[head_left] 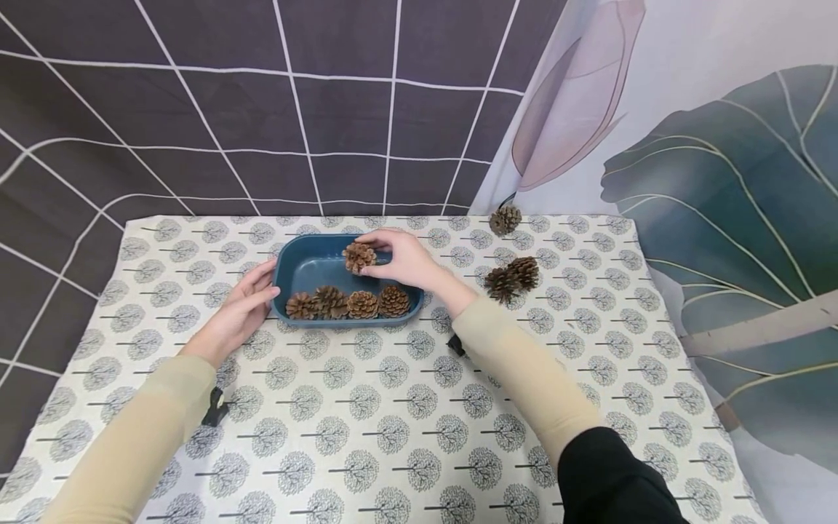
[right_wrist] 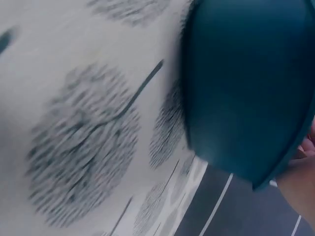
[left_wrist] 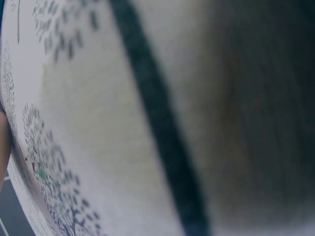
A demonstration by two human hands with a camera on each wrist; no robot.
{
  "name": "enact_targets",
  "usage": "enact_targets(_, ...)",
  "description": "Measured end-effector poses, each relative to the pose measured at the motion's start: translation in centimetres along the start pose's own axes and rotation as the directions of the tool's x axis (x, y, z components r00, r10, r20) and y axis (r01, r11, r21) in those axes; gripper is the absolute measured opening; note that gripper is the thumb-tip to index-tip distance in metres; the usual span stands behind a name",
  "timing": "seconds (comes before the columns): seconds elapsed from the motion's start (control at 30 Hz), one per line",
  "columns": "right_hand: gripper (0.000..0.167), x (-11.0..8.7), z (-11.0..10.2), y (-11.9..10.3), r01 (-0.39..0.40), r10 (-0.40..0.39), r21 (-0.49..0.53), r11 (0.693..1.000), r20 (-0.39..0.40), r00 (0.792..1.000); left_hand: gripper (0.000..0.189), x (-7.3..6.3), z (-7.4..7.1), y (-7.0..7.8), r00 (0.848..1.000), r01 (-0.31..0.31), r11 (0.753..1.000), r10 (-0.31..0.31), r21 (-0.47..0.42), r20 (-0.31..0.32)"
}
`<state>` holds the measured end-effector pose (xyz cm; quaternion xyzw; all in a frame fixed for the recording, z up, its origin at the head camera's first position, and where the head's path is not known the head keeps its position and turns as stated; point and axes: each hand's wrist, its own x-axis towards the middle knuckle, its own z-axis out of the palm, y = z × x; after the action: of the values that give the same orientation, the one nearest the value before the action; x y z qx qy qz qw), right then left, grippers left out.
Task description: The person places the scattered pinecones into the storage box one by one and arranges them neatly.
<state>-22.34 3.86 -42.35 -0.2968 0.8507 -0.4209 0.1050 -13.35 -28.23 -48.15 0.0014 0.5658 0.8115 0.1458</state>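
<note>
A blue rectangular basin (head_left: 347,322) lies on the tablecloth in the head view, with a row of brown pine cones (head_left: 363,304) along its near side. Over its far part, my right hand (head_left: 406,258) pinches one more pine cone (head_left: 358,257) between thumb and fingers. My left hand (head_left: 244,309) rests against the basin's left end, fingers fairly straight. In the right wrist view the basin's outer wall (right_wrist: 246,88) covers much of the frame, and the held cone is hidden. Mostly blurred cloth fills the left wrist view.
Two pine cones (head_left: 522,274) lie touching, right of the basin, and another pine cone (head_left: 505,220) sits near the table's back edge. The tree-print tablecloth (head_left: 366,444) covers the table. Behind it hangs a dark cloth with white grid lines (head_left: 340,116).
</note>
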Motion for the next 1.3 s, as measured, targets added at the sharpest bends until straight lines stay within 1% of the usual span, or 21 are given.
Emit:
enact_targets(0.17,0.055,1.8,1.1,-0.7,0.002,-0.003,0.026,1.0,0.048,0.999,0.054,0.1,0.0,0.1,1.0,-0.007,1.0,0.007,0.005,0.014)
enact_targets(0.27,0.055,2.7,1.6,-1.1,-0.01,0.007,0.04,0.999,0.083,0.997,0.054,0.0,0.0,0.1,1.0,0.0,1.0,0.0,0.01,0.009)
enact_targets(0.43,0.054,3.9,2.5,-1.8,-0.039,0.033,0.046,0.998,0.136,0.99,0.054,0.0,0.0,0.1,1.0,0.006,1.0,-0.006,0.021,0.004)
enact_targets(0.57,0.054,4.7,3.5,-1.9,-0.046,0.04,0.033,0.998,0.167,0.985,0.054,-0.1,0.1,0.1,1.0,0.01,1.0,-0.01,0.026,0.004)
enact_targets(0.67,0.054,5.2,4.1,-2.0,-0.051,0.046,0.021,0.998,0.193,0.98,0.055,-0.1,0.1,0.2,1.0,0.021,0.999,-0.02,0.036,-0.004)
enact_targets(0.87,0.054,6.0,5.2,-2.3,-0.07,0.068,-0.002,0.998,0.241,0.968,0.065,-0.3,0.1,0.3,0.999,0.047,0.998,-0.047,0.049,-0.013)
enact_targets(0.93,0.054,6.3,5.6,-2.3,-0.078,0.078,-0.009,0.997,0.251,0.965,0.067,-0.3,0.1,0.3,0.999,0.047,0.998,-0.047,0.047,-0.01)
enact_targets(1.1,0.054,6.7,6.2,-2.1,-0.1,0.103,-0.025,0.995,0.262,0.96,0.066,-0.2,0.1,0.3,0.999,0.042,0.998,-0.041,0.053,-0.012)
enact_targets(1.23,0.053,6.9,6.5,-1.9,-0.107,0.114,-0.038,0.994,0.265,0.958,0.069,-0.1,0.1,0.3,0.998,0.059,0.996,-0.058,0.068,-0.017)
enact_targets(1.3,0.054,6.9,6.6,-1.9,-0.097,0.112,-0.069,0.993,0.265,0.958,0.071,-0.1,0.1,0.3,0.997,0.071,0.995,-0.07,0.077,-0.02)
